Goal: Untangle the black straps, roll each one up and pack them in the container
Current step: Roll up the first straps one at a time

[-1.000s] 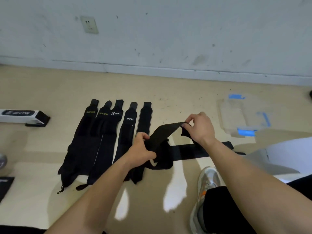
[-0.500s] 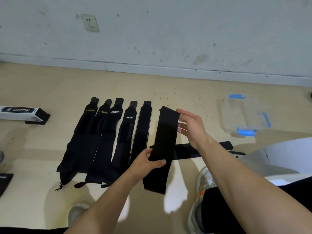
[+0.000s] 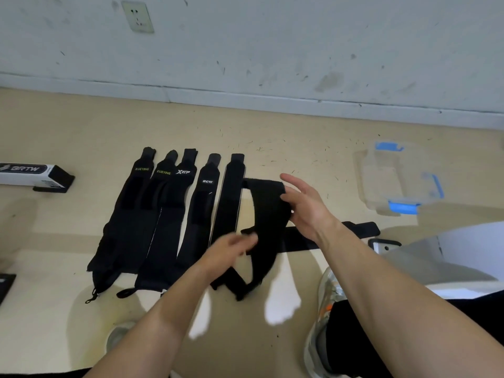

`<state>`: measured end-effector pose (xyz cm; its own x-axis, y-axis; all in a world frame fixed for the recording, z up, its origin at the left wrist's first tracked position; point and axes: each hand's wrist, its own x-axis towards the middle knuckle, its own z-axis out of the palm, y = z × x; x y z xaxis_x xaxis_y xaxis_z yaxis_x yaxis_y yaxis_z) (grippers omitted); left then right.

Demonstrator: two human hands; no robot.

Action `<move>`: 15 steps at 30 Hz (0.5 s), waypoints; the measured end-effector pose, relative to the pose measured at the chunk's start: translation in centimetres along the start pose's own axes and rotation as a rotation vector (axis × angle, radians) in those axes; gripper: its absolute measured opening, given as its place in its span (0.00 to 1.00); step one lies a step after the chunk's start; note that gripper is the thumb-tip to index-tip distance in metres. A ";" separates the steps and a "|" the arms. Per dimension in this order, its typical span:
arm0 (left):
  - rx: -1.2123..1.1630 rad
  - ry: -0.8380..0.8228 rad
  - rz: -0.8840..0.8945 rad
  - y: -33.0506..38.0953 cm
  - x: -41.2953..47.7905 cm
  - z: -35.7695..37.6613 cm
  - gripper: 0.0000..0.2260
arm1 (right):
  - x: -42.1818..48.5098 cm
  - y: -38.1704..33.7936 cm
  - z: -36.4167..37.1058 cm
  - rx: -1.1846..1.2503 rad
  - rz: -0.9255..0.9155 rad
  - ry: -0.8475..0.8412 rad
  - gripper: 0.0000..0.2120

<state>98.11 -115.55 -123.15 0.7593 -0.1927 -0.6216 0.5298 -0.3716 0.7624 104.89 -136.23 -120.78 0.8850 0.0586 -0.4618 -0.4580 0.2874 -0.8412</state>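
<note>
1. Five black straps are lying flat and side by side on the floor, forming the row of straps (image 3: 174, 214). Every place below is given from that row.
2. A sixth strap (image 3: 268, 227) is lying just right of the row, bent and crooked rather than straight. Its far end is touching the row's rightmost strap.
3. The sixth strap is crossing over a crosswise strap (image 3: 360, 230), which is stretching away from the row to the right.
4. Your right hand (image 3: 305, 205) is sitting at the sixth strap's side away from the row. Its fingers are straight and spread wide, gripping nothing.
5. Your left hand (image 3: 231, 249) is reaching in at the sixth strap's side nearest the row, over the row's near end. It is blurring with motion, so you cannot tell whether it is pinching the strap.
6. The clear container (image 3: 398, 178) with blue clips is sitting well to the right of the row, with no strap in it.
7. A white box (image 3: 27, 173) is lying to the left of the row.
8. Your shoe (image 3: 327, 309) is showing to the near right of the row.
</note>
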 end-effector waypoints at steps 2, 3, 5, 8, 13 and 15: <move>-0.297 0.100 0.042 1.8 0.9 -0.3 0.25 | -0.3 0.5 0.8 -0.048 0.003 -0.110 0.24; -0.451 0.103 0.039 2.7 1.1 -0.5 0.24 | -0.3 0.9 1.3 -0.070 0.005 -0.152 0.24; -0.624 0.141 0.064 4.0 1.2 -1.2 0.20 | -0.4 1.7 2.1 -0.132 0.016 -0.186 0.22; -0.573 0.261 0.146 4.0 1.3 -1.5 0.10 | -0.4 2.2 3.0 -0.242 0.008 -0.104 0.16; -0.574 0.202 0.203 3.3 1.3 -1.3 0.10 | -0.9 2.5 4.2 -0.359 -0.075 -0.064 0.15; -0.544 0.147 0.242 3.2 1.0 -1.1 0.11 | -1.1 2.6 4.4 -0.375 -0.102 -0.078 0.15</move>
<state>101.06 -115.91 -121.12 0.9058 -0.0722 -0.4175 0.4234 0.1917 0.8854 103.09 -131.35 -121.27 0.9248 0.1241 -0.3597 -0.3531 -0.0728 -0.9328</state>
